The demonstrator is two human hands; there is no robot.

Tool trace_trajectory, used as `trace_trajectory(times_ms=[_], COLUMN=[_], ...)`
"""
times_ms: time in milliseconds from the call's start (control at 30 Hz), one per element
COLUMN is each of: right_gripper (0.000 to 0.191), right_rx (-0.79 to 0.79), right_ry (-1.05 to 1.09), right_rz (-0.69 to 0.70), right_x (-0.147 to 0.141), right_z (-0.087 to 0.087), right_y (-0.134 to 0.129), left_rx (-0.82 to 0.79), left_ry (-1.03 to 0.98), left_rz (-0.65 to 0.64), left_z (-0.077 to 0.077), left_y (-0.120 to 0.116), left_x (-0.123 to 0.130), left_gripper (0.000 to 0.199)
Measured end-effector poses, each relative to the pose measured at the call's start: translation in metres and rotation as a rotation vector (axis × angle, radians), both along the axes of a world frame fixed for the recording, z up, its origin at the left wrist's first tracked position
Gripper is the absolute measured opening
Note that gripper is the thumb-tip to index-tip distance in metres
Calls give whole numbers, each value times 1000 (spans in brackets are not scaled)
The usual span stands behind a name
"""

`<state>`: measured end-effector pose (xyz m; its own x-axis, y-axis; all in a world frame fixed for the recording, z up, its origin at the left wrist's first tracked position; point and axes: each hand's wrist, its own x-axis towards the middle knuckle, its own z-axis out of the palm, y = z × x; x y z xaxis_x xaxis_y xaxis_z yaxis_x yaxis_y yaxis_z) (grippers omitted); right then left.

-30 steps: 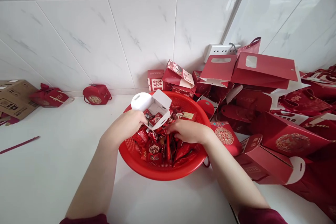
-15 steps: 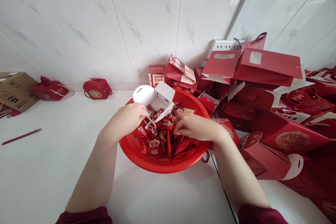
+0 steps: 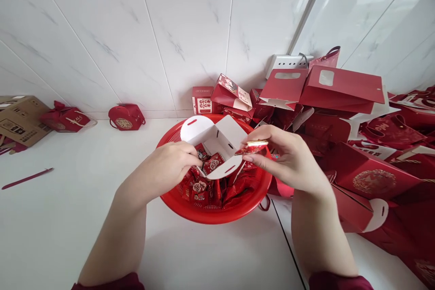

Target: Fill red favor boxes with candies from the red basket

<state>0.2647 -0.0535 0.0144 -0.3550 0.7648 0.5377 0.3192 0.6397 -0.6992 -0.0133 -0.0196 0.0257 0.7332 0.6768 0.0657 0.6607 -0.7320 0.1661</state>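
Observation:
My left hand (image 3: 163, 167) grips the near left side of an open candy box (image 3: 220, 138), white inside, with its flaps spread. Red wrapped sweets (image 3: 215, 162) lie in the box. At the box's right side, my right hand (image 3: 288, 158) pinches a small red packet (image 3: 254, 146) with a pale, gold-toned edge between thumb and fingers; whether it is one piece or more I cannot tell. Below both hands is a red plastic basket (image 3: 210, 218) with more red-wrapped sweets (image 3: 200, 186) in it. The box is held over its upper part.
Red gift boxes (image 3: 343, 88) are heaped to the right, close to my right arm. A white power strip (image 3: 287, 61) is by the wall. On the left stand two closed red boxes (image 3: 127, 117) and a cardboard carton (image 3: 23, 120). A dark red strip (image 3: 27, 178) lies flat on the counter.
My right hand has come up out of the basket with a red packet in its fingers. The box has shifted slightly right and turned, so sweets inside it show more.

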Motion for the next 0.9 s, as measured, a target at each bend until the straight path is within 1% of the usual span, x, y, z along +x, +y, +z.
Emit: trace_trajectory(times_ms=[33,100,167,233,300,367,500,600,733,833,900], right_gripper=[15,17,26,33,29,22,14,14,15,16,16], right_rx=[51,73,69,113,179,201,115,40,-17,-84,-130], right_ry=[16,-45,-161,-212,-190,-169,-207,-251,-323,-401,-445], right_rz=[-18,-48,-115,-213,-290,-322,-314,-311,-281,-230,-184], right_x=[-7,-20,-29,-32,-29,-23,-12,-7,-4,-3,-4], right_z=[-1,-6,-12,-15,-15,-13,-7,-8,-12,-13,-12], right_y=[0,4,10,16,17,16,11,12,17,18,17], left_rx=[-13,-40,-58,-75,-97,-112,-107,-109,-101,-50,-19], left_ry=[8,27,44,63,83,95,84,61,8,-96,-167], left_rz=[-16,-27,-8,24,49,63,54,65,172,226,315], left_z=[1,3,3,3,2,3,3,1,-6,-11,-14], left_y=[-4,-10,-14,-15,-14,-13,-12,-8,5,20,29], left_x=[2,5,7,8,8,7,7,6,4,0,-7], left_gripper=[42,44,45,43,41,40,41,41,38,35,37])
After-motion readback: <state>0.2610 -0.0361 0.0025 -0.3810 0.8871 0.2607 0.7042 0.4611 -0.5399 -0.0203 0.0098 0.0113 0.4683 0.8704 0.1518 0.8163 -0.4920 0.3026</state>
